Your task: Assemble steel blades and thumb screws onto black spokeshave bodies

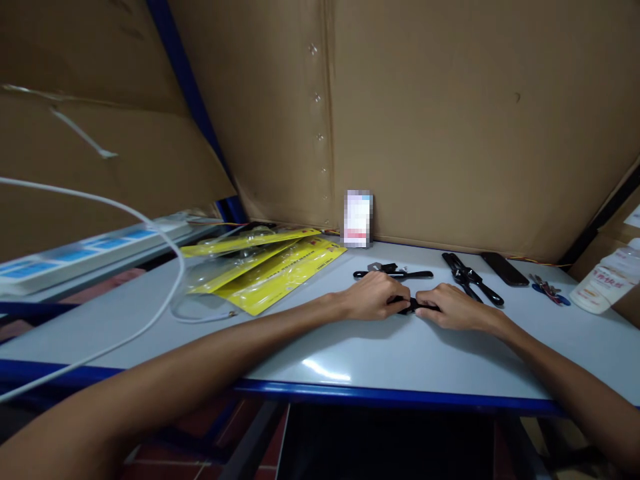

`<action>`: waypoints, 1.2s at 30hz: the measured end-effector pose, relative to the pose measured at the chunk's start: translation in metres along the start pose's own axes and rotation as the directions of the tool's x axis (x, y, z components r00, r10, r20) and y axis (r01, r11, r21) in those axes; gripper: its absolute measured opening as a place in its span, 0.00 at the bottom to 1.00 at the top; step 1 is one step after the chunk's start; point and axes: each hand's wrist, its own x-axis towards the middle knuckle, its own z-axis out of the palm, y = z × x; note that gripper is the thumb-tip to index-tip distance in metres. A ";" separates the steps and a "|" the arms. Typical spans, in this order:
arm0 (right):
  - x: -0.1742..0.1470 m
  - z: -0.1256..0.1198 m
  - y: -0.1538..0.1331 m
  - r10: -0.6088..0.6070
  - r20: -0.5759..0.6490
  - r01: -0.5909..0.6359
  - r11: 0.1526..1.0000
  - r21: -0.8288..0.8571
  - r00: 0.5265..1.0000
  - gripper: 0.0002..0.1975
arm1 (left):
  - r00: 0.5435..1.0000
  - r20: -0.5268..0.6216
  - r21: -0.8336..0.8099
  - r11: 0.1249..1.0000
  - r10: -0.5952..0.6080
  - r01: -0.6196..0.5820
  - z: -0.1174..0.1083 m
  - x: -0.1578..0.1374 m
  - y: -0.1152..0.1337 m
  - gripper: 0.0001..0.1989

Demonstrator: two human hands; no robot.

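Both my hands rest on the pale grey table (350,353), meeting over a small black strap-like part (413,306). My left hand (375,295) grips its left end, and my right hand (450,307) pinches its right end. Most of the part is hidden under my fingers. Just beyond my hands lies a black strap piece with a metal buckle (393,273). To the right of it lies a pair of black straps (471,277) set at an angle.
Yellow plastic packets (273,270) lie at the back left, with a white cable (150,227) looping beside them. A dark phone (504,269), a small blue tool (549,291) and a white bottle (605,280) lie at the right. Cardboard walls (450,120) enclose the back.
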 end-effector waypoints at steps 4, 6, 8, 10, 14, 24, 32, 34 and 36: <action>-0.001 -0.002 -0.003 0.013 -0.006 -0.013 1.000 -0.014 1.000 0.11 | 0.999 -0.015 0.040 0.999 -0.030 0.030 0.000 0.000 -0.006 0.16; -0.001 -0.002 -0.003 -0.002 -0.004 0.002 1.000 -0.021 1.000 0.11 | 1.000 -0.015 -0.010 1.000 -0.004 0.004 0.000 0.000 -0.006 0.17; -0.001 -0.002 -0.002 -0.017 0.008 0.017 1.000 -0.026 1.000 0.11 | 0.999 -0.023 -0.086 0.996 0.027 -0.029 0.001 0.001 -0.005 0.17; -0.001 -0.002 -0.001 -0.022 0.017 0.023 0.999 -0.029 1.000 0.10 | 0.998 -0.040 -0.164 0.985 0.041 -0.047 0.001 0.001 -0.004 0.18; -0.001 -0.001 0.000 -0.017 0.019 0.017 1.000 -0.024 1.000 0.10 | 0.999 -0.024 -0.224 0.974 0.037 -0.041 0.003 0.001 -0.005 0.14; -0.001 0.000 0.001 -0.017 0.007 0.017 1.000 -0.017 1.000 0.10 | 0.999 0.031 -0.064 0.997 -0.042 0.044 0.000 0.002 -0.001 0.11; 0.000 0.001 0.001 -0.010 0.003 0.010 0.999 -0.041 1.000 0.10 | 1.000 0.015 -0.092 0.996 0.009 -0.007 0.002 -0.001 0.001 0.18; 0.000 0.001 0.002 -0.011 0.008 0.012 0.999 -0.048 1.000 0.10 | 1.000 0.014 -0.139 0.990 0.027 -0.025 0.002 -0.001 0.002 0.17; 0.001 0.001 0.002 -0.009 0.012 0.009 0.999 -0.052 1.000 0.10 | 0.999 0.012 -0.140 0.990 0.031 -0.029 0.002 -0.001 0.002 0.16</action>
